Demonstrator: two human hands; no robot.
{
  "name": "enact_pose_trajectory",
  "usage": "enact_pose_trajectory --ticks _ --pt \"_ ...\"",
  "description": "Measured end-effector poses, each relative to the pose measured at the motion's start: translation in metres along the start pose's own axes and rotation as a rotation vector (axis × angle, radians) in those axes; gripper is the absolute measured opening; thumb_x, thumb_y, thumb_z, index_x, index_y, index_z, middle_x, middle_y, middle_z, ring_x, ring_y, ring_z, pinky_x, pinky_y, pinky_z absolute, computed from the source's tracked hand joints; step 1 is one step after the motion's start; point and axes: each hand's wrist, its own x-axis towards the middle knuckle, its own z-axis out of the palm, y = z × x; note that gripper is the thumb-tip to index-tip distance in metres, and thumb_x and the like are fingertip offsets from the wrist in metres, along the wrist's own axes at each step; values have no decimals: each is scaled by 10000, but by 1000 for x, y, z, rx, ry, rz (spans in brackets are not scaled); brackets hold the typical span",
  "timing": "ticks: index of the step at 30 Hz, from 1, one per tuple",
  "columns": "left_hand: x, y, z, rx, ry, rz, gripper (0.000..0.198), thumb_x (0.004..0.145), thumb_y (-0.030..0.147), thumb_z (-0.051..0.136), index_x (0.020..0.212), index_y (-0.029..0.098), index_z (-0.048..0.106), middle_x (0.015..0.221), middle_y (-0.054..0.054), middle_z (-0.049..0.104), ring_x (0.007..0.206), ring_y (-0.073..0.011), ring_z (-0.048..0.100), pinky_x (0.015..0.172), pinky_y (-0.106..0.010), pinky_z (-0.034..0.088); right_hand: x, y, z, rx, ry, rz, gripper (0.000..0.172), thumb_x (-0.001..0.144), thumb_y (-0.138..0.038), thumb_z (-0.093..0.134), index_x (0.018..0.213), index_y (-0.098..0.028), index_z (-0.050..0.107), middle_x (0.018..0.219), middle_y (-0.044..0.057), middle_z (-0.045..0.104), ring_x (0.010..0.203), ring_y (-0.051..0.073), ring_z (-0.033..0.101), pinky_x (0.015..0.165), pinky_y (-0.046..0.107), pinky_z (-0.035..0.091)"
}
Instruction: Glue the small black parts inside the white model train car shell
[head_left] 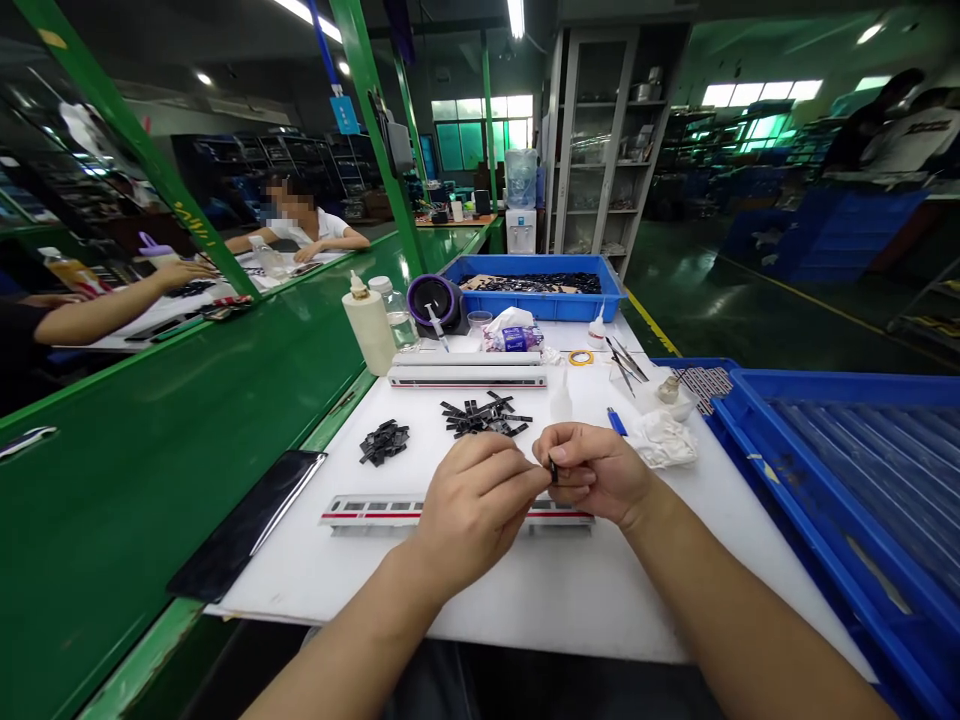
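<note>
Between the fingertips of my right hand (592,468) is a small black plastic piece (553,470). My left hand (480,505) is closed, its fingertips meeting the same piece from the left. Below both hands lies a white model train car shell (375,512) with a red stripe and window openings, its middle hidden by my left hand. Beyond my hands is a loose heap of black plastic pieces (486,414), and a smaller heap of short black pieces (384,442) sits to its left. Farther back rest more white train car shells (469,377).
A blue bin (536,265) of black parts stands at the back. Near it are a cream squeeze bottle (369,325), a tissue pack (514,335), tweezers (624,365) and yellow tape (580,357). A crumpled white cloth (664,440) lies right, beside blue trays (847,480). Co-workers sit left.
</note>
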Motion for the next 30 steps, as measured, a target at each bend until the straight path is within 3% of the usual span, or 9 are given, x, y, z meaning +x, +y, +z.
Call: enact_pose_trajectory --ticks 3,6,8,11,18,21,26,28,30 --pt "1 2 3 -102 85 -359 167 914 228 557 896 214 722 738 -47 682 776 -206 583 708 -358 484 -8 6 14 -394 255 -480 48 740 -248 685 736 -200 686 572 -21 497 497 94 374 498 255 318" --pt "6 6 2 -504 -13 -812 201 888 339 594 847 206 740 760 -40 682 762 -202 599 695 -338 484 -15 11 23 -795 425 -830 54 791 -206 669 807 -229 715 714 28 596 654 154 492 622 308 391" --pt "9 7 0 -770 -81 -939 203 851 363 634 805 195 737 756 -30 686 741 -186 592 699 -321 472 -17 12 23 -762 404 -796 51 817 -225 649 792 -227 694 697 24 582 640 156 488 611 311 388" --pt "12 7 -2 -941 -106 -971 187 800 359 684 762 183 732 727 -30 687 703 -168 563 689 -309 444 -12 9 19 -382 286 -557 109 822 -291 652 755 -206 638 558 -29 465 513 112 382 526 279 332" --pt "16 -2 2 -901 -112 -949 209 796 370 668 765 171 724 748 -35 679 736 -178 557 723 -317 444 5 7 13 116 254 -168 240 666 -295 740 636 -185 529 456 -100 265 434 50 166 432 215 198" --pt "18 -5 4 -868 -95 -972 212 785 376 676 763 172 728 735 -26 672 707 -163 529 693 -303 418 2 8 14 -44 354 -298 194 723 -320 700 679 -193 560 485 -81 305 445 69 222 448 231 247" --pt "16 -4 7 -1079 -79 -1089 186 725 352 742 735 166 728 727 -34 654 678 -137 520 587 -251 360 -14 14 23 -832 515 -784 78 808 -270 651 753 -219 675 685 35 570 643 168 485 610 323 401" --pt "17 -2 6 -1207 -42 -1150 189 694 344 771 752 170 728 735 -38 652 688 -136 542 560 -233 344 -14 15 24 -791 501 -760 87 820 -281 641 762 -222 668 665 29 563 614 163 476 593 324 397" --pt "17 2 2 -1231 -47 -1155 200 700 356 770 779 176 732 757 -42 666 704 -142 559 566 -232 350 -10 11 21 -498 464 -637 101 816 -309 640 768 -220 639 565 -18 477 513 127 400 525 295 359"
